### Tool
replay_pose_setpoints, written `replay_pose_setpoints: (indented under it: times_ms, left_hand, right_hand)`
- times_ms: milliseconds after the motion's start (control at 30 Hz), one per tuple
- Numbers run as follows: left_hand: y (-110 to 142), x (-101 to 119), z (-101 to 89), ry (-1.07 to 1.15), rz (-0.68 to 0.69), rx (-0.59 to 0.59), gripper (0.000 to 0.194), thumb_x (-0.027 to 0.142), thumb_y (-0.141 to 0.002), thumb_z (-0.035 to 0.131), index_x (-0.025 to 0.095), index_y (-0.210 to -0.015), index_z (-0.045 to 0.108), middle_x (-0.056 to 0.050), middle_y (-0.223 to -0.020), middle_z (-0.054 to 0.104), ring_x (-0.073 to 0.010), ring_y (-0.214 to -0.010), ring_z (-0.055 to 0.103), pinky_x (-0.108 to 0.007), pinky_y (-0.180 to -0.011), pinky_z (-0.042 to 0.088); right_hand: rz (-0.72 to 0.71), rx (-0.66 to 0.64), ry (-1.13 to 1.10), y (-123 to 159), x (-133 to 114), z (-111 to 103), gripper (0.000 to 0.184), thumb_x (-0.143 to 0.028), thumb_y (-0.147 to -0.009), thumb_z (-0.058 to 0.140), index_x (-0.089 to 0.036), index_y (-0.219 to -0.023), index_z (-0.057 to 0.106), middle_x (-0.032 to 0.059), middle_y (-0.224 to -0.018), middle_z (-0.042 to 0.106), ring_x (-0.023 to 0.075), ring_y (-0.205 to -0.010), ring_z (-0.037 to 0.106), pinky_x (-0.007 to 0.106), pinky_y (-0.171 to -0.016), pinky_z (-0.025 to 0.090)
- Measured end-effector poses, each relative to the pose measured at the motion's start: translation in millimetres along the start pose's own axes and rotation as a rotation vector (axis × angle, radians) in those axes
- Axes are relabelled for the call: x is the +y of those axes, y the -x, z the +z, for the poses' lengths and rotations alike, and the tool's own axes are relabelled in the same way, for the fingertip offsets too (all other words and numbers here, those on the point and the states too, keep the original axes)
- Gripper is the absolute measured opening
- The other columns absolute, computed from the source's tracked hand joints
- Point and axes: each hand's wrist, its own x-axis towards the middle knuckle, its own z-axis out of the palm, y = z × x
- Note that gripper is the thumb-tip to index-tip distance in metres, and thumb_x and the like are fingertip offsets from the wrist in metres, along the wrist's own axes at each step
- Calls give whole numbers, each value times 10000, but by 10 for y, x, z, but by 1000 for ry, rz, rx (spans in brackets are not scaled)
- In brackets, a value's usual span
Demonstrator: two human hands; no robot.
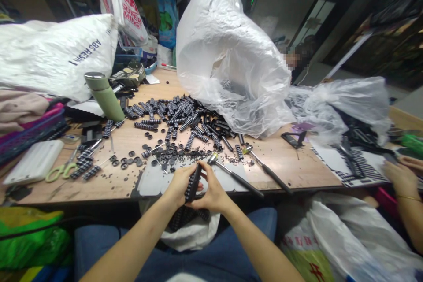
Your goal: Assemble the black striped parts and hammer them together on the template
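Observation:
Just over the table's front edge, my left hand (183,183) is closed round a black elongated plastic piece (193,183) with a light-studded, ridged side. My right hand (211,188) grips the same piece, its index finger at the top end and its thumb near the bottom end. Below my hands, an opened white bag (191,239) in my lap holds more dark ridged pieces. Beyond them, a pile of black-and-white ridged cylinders (178,112) lies on the table, with small black discs (167,155) scattered in front of it.
Two black-handled hammers (241,179) lie right of my hands. A green flask (104,97), scissors (61,172) and a white box (34,162) are at left. A big translucent plastic bag (231,53) stands behind the pile. Another person's hand (401,178) works at far right.

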Motion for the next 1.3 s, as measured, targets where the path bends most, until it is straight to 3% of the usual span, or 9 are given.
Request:
replay_pose_setpoints:
  times_ms: [200, 400, 533, 633, 700, 800, 967, 1167, 1300]
  left_hand:
    - [-149, -86, -65, -150, 51, -25, 258, 348, -779, 488, 122, -825, 602, -48, -633, 604, -132, -484, 566, -290, -489, 496]
    - [-312, -426, -215, -968, 792, 33, 408, 209, -705, 576, 184, -1112, 566, -81, -958, 556, -205, -914, 528, -385, -827, 448]
    - [-425, -518, -345, -1345, 966, -52, 369, 103, -803, 411, 140, -1152, 523, -107, -949, 583, -184, -881, 531, -342, -785, 449]
    - [-446, -432, -452, -1593, 1071, -107, 356, 83, -818, 388, 154, -1138, 528, -110, -991, 598, -197, -894, 532, -359, -772, 418]
    - [-429, -367, -494, -1714, 1106, -90, 361, 77, -818, 394, 170, -1143, 521, -101, -1014, 603, -213, -914, 526, -387, -778, 385]
    - [-399, -319, -500, -1798, 1126, -83, 363, 77, -825, 386, 168, -1155, 509, -97, -1014, 611, -215, -925, 524, -395, -787, 357]
    - [-394, -305, -487, -1840, 1148, -83, 375, 78, -823, 381, 172, -1165, 505, -111, -1041, 608, -223, -979, 516, -397, -805, 354]
    - [-343, -433, -415, -1896, 1082, -33, 408, 64, -825, 333, 131, -1204, 469, -129, -1129, 582, -235, -1047, 509, -418, -862, 359]
    - [-308, -626, -270, -1848, 1041, 81, 466, 281, -851, 370, 61, -1260, 400, -180, -1302, 435, -276, -1239, 340, -439, -1003, 259]
  right_hand:
    - [69, 58, 90, 16, 108, 35, 1003, -273, -480, 744, -174, -1307, 186, 121, -1304, 307, 243, -1208, 345, 373, -1026, 310]
    - [136, 172, 366, 56, 367, 128, 878, -216, -554, 665, -117, -1303, 218, 176, -1274, 354, 289, -1211, 323, 458, -1018, 286]
    - [168, 181, 604, 120, 430, -70, 743, -280, -646, 651, -141, -1281, 292, 164, -1257, 382, 289, -1185, 349, 453, -965, 343]
    - [382, 225, 946, 166, 449, -413, 414, -346, -726, 610, -152, -1074, 499, 160, -1123, 490, 309, -1082, 425, 458, -862, 384]
    - [520, 174, 1092, 188, 442, -621, 185, -307, -807, 517, -146, -891, 552, 143, -957, 561, 281, -963, 495, 406, -789, 400]
    - [577, 86, 1005, 233, 324, -767, 218, -309, -883, 375, -162, -810, 519, 69, -754, 587, 198, -754, 559, 288, -664, 398]
    - [461, 170, 787, 394, 24, -588, 367, -349, -930, 161, -191, -811, 470, 7, -607, 554, 151, -566, 553, 226, -530, 335]
    - [562, 26, 912, 443, 11, -388, 343, -334, -928, 201, -197, -769, 473, 21, -585, 590, 166, -525, 575, 234, -478, 278]
    - [417, 97, 768, 290, -300, -392, 395, -385, -926, 162, -203, -745, 463, 8, -568, 556, 154, -513, 552, 228, -482, 307]
